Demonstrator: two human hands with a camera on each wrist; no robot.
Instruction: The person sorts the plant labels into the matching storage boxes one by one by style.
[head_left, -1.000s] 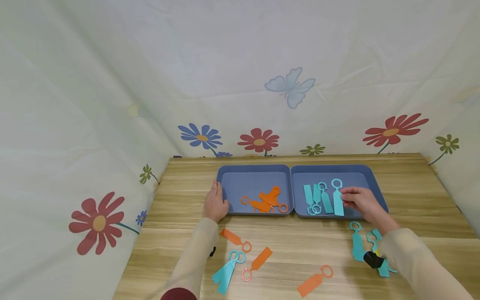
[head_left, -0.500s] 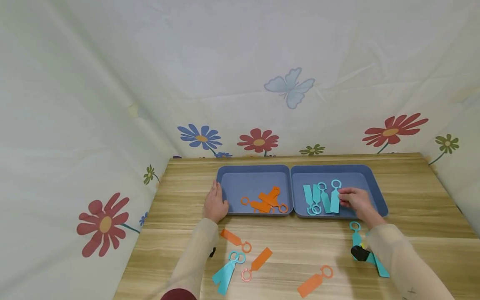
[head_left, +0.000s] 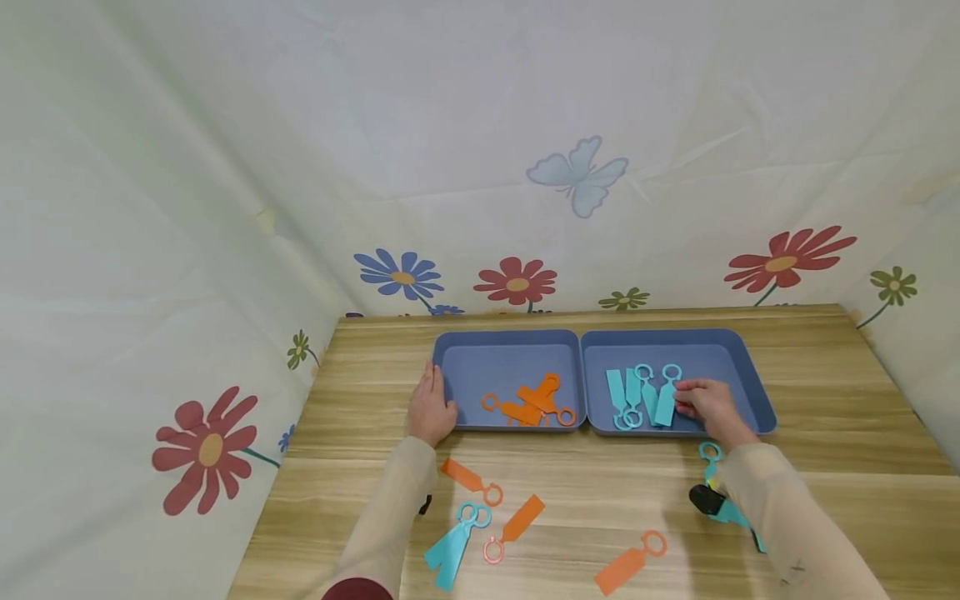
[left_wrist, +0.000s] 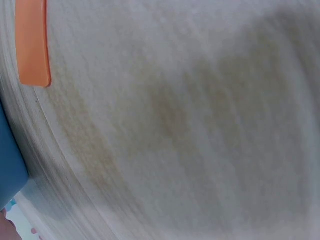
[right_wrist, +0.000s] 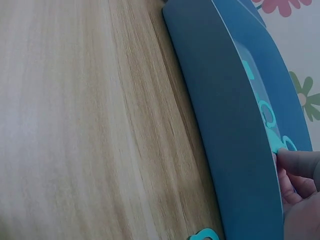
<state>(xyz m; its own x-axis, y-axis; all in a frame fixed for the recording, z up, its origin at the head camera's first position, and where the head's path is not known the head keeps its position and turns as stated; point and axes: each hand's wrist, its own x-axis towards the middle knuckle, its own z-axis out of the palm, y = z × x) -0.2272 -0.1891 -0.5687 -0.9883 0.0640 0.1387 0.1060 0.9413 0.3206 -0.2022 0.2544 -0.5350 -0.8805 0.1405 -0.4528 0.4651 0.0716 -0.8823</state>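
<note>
Inside the right blue tray (head_left: 712,358), my right hand (head_left: 708,406) pinches the edge of a turquoise ring-ended tag (head_left: 666,402) between thumb and fingers. Several more turquoise tags (head_left: 617,390) lie beside it in the same tray. The right wrist view shows the thumb and fingertips at the tag's edge, partly behind the tray wall (right_wrist: 230,125). My left hand (head_left: 432,407) rests against the left end of the left blue tray (head_left: 480,354), its fingers along the wall. Orange tags (head_left: 534,407) lie in a loose pile in that tray.
On the wooden table (head_left: 360,375) in front lie several orange tags (head_left: 621,570) and two overlapping turquoise tags (head_left: 450,552). More turquoise tags (head_left: 710,454) lie partly hidden under the right forearm. A flowered cloth (head_left: 450,125) hangs behind.
The right hand and its turquoise tag have shifted slightly left, closer to the other turquoise tags, and the tag now tilts. The left hand has stayed put.
</note>
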